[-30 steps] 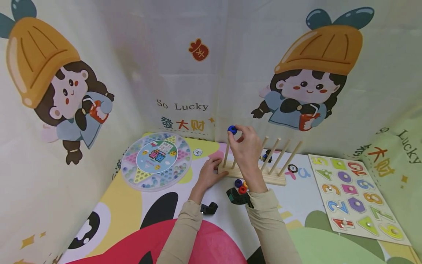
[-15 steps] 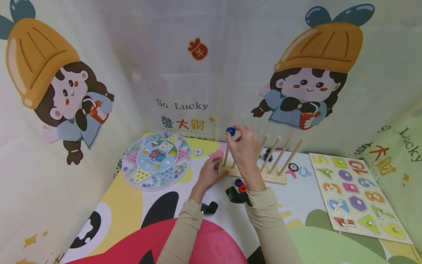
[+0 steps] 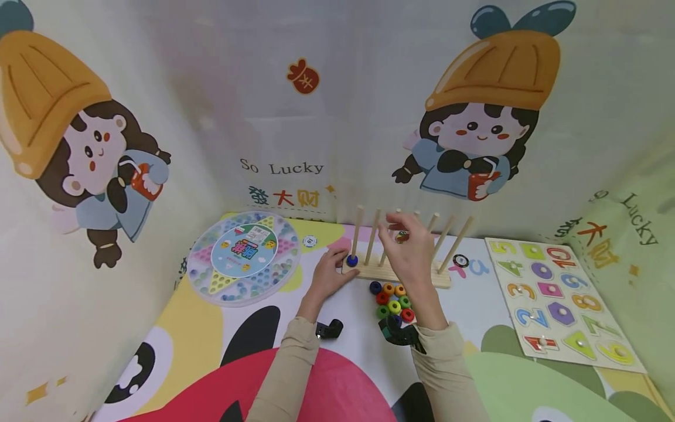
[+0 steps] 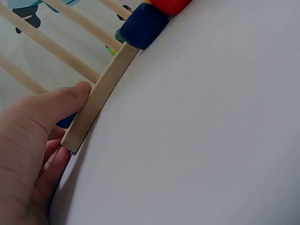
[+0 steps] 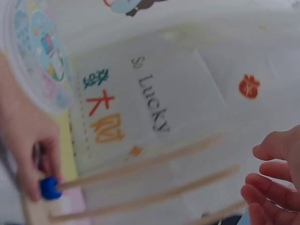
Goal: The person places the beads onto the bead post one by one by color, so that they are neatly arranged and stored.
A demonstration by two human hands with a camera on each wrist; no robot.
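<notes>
A wooden peg stand (image 3: 387, 273) carries a row of upright sticks. At its left end my left hand (image 3: 326, 276) grips the base, and in the left wrist view the thumb presses its long side while the fingers curl round the end. A blue bead (image 3: 352, 261) sits at the bottom of the leftmost peg. My right hand (image 3: 410, 249) is raised over the stand in front of the middle pegs, with nothing between its thumb and fingers. In the right wrist view its fingers (image 5: 267, 187) are loosely bent and apart from the pegs.
Several loose beads, among them a yellow-green one (image 3: 394, 306), lie in front of the stand below my right wrist. A round marble game board (image 3: 287, 275) lies at left, a number puzzle board (image 3: 572, 305) at right. A printed cloth hangs behind.
The blue bead has left my right fingertips and dropped down the leftmost peg to the base. My right hand has moved right and lower. My left hand stays on the stand.
</notes>
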